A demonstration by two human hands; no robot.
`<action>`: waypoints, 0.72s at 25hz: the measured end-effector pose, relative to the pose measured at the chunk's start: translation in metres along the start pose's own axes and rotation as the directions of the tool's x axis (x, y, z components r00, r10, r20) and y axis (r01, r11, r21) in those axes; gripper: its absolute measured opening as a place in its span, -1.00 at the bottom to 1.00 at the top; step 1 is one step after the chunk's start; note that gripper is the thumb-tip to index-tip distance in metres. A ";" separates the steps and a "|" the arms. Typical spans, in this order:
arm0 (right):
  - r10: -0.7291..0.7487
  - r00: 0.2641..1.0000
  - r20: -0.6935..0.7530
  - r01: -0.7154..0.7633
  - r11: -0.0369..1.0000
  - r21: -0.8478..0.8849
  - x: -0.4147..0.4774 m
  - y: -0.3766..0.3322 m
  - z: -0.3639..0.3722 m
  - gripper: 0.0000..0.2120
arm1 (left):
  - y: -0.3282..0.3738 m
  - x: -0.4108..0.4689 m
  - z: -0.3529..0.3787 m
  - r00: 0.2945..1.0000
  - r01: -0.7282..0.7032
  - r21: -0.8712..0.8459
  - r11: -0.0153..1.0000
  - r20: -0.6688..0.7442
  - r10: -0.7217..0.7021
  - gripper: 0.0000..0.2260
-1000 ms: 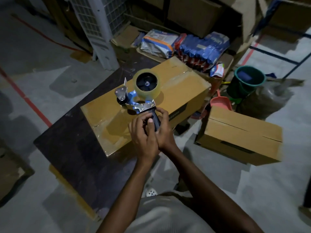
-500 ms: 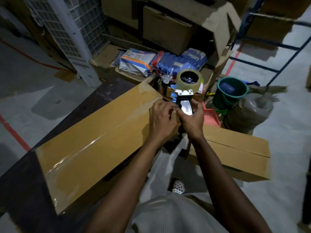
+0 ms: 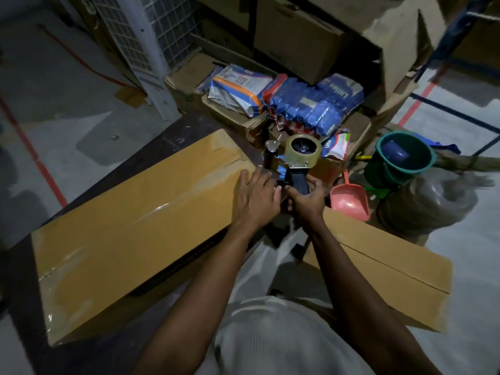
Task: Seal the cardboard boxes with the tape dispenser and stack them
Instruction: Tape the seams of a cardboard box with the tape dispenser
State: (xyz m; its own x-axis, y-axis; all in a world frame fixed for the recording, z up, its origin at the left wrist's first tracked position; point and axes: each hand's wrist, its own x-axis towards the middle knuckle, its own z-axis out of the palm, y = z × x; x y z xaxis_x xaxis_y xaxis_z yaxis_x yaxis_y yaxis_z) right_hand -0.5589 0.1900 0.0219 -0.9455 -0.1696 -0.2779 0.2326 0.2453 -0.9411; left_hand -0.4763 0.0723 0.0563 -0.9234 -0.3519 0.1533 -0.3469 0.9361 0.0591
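A long cardboard box point(image 3: 130, 234) lies on a dark table point(image 3: 167, 142), with shiny clear tape running along its top seam. The tape dispenser point(image 3: 293, 161), carrying a roll of clear tape, is held just past the box's right end. My right hand point(image 3: 307, 200) grips its black handle from below. My left hand point(image 3: 255, 197) lies flat, fingers spread, on the box's right end and touches the dispenser's front. A second cardboard box point(image 3: 384, 269) sits on the floor at the right, partly behind my right forearm.
Beyond the table lie blue and white product bags point(image 3: 313, 104) on flattened cartons. A green bucket point(image 3: 403, 158), a pink scoop point(image 3: 349, 198) and a filled plastic sack point(image 3: 430, 201) stand on the right. Stacked cartons and a white wire cage fill the back.
The dispenser travelled from the middle of the box top along the seam to past its right end, both hands going with it. My left hand came off the handle and spread on the box.
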 end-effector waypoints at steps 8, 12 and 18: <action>0.175 0.947 0.271 -0.171 0.985 -0.036 0.006 0.022 0.067 -0.31 | -0.049 0.002 0.004 0.996 0.083 -0.001 0.997 0.044 -0.083 -0.49; 0.226 0.927 0.301 -0.190 0.971 -0.145 0.005 0.045 0.075 -0.37 | -0.056 -0.007 0.003 0.989 0.080 -0.177 0.981 -0.113 -0.100 -0.60; -0.110 0.993 0.048 0.119 0.955 -0.273 -0.005 0.009 0.086 -0.47 | -0.090 -0.044 -0.007 0.845 0.291 -0.544 0.787 -0.240 -0.478 -0.68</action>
State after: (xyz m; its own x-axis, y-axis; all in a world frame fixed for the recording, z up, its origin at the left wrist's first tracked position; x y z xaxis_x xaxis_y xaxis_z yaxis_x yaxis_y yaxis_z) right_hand -0.5328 0.1115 -0.0019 -0.9533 -0.2415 -0.1813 0.0470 0.4744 -0.8790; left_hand -0.4034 0.0039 0.0511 -0.5746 -0.7452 0.3385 -0.4524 0.6338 0.6274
